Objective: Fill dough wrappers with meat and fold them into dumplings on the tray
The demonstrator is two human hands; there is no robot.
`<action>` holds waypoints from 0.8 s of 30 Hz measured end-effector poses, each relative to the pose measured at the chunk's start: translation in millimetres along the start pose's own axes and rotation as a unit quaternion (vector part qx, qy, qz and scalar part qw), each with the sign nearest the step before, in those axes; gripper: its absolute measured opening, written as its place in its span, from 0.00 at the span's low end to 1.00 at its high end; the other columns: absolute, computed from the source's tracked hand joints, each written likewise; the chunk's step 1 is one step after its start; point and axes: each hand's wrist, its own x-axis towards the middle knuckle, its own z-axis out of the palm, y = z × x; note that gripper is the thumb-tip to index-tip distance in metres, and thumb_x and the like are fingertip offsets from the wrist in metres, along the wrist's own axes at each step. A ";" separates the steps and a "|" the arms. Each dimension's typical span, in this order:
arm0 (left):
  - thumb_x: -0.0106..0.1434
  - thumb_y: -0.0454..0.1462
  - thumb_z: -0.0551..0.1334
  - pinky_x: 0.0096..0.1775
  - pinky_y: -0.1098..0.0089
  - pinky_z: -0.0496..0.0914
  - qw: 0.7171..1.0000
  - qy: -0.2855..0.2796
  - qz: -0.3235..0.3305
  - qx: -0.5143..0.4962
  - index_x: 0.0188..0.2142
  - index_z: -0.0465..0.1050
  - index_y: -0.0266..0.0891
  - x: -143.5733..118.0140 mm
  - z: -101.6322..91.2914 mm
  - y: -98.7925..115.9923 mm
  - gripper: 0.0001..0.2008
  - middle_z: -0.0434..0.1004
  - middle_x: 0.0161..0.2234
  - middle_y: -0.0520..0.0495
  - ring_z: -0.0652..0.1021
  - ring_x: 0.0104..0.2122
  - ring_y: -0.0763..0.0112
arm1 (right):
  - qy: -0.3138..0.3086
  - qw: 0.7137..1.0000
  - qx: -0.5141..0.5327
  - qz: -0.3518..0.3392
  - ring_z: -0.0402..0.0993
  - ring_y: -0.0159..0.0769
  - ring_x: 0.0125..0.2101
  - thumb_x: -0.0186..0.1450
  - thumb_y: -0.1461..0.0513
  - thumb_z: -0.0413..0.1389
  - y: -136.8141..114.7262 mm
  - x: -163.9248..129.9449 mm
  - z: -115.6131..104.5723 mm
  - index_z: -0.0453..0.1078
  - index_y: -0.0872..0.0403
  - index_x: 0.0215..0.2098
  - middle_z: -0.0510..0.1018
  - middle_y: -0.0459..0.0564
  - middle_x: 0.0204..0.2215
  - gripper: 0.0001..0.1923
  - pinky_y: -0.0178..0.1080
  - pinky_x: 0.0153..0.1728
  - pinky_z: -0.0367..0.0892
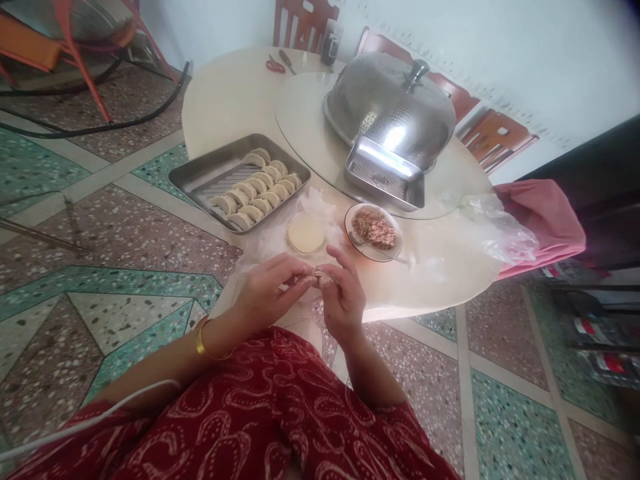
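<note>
My left hand [265, 290] and my right hand [345, 300] meet at the table's near edge, thumbs and fingers pinched together on a dumpling [320, 275]. Fingers cover most of it, so only a sliver of pale dough shows. Just beyond them lies a round dough wrapper [306, 233] on a crumpled, floury plastic sheet [270, 237]; I cannot tell whether it is a stack. To the right, a plate [373, 256] holds minced filling [374, 225] with a spoon [357, 238] resting in it. Rows of folded dumplings [260, 181] sit in a metal tray [193, 179] on the left.
A domed steel lid [380, 87] and a smaller metal tray [385, 177] stand on the glass turntable [300, 113]. Red scissors [275, 65] lie at the back. A plastic bag [510, 233] and pink cloth [545, 213] are at the right edge.
</note>
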 end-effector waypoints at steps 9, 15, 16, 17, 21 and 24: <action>0.59 0.38 0.65 0.26 0.76 0.67 0.994 -0.010 -0.083 -0.071 0.39 0.72 0.39 0.2 2.8 -2.2 0.08 0.75 0.30 0.52 0.70 0.24 0.78 | -0.023 1.000 -0.015 0.006 0.70 0.39 0.57 0.70 0.61 0.50 -2.8 5.6 -4.3 0.71 0.48 0.46 0.74 0.52 0.54 0.10 0.48 0.53 0.73; 0.63 0.39 0.62 0.40 0.71 0.74 0.967 -0.023 -0.144 -0.211 0.46 0.75 0.41 -3.8 12.4 -5.6 0.12 0.76 0.46 0.44 0.77 0.43 0.69 | -0.067 0.997 0.038 0.031 0.67 0.39 0.60 0.72 0.59 0.46 -2.3 7.7 -4.4 0.64 0.46 0.56 0.69 0.51 0.60 0.15 0.48 0.56 0.71; 0.64 0.39 0.62 0.43 0.69 0.74 0.964 -0.017 -0.141 -0.223 0.45 0.76 0.41 -3.1 12.8 -5.4 0.11 0.77 0.48 0.43 0.77 0.46 0.67 | -0.078 0.994 0.053 0.047 0.68 0.39 0.59 0.73 0.57 0.44 -1.9 8.0 -4.9 0.62 0.46 0.58 0.67 0.51 0.62 0.17 0.47 0.54 0.73; 0.63 0.39 0.63 0.45 0.69 0.74 0.962 -0.009 -0.143 -0.233 0.43 0.77 0.40 -2.1 13.0 -5.1 0.10 0.77 0.48 0.43 0.77 0.47 0.66 | -0.089 0.992 0.068 0.062 0.69 0.39 0.58 0.73 0.56 0.43 -1.5 8.5 -5.9 0.61 0.45 0.59 0.65 0.51 0.63 0.18 0.46 0.52 0.74; 0.64 0.42 0.62 0.29 0.74 0.73 0.926 0.007 -0.219 -0.307 0.39 0.78 0.39 1.9 14.7 -4.9 0.10 0.81 0.41 0.45 0.78 0.29 0.74 | -0.107 0.987 0.090 0.075 0.73 0.39 0.54 0.73 0.55 0.43 0.2 12.2 -14.5 0.58 0.44 0.62 0.63 0.52 0.65 0.20 0.45 0.47 0.77; 0.64 0.45 0.63 0.20 0.77 0.67 0.869 0.018 -0.268 -0.416 0.40 0.77 0.39 4.0 18.4 -4.7 0.12 0.81 0.35 0.48 0.71 0.20 0.80 | -0.084 0.992 0.079 0.057 0.78 0.35 0.44 0.72 0.57 0.48 -0.3 13.3 -22.4 0.62 0.44 0.60 0.66 0.53 0.63 0.19 0.43 0.43 0.79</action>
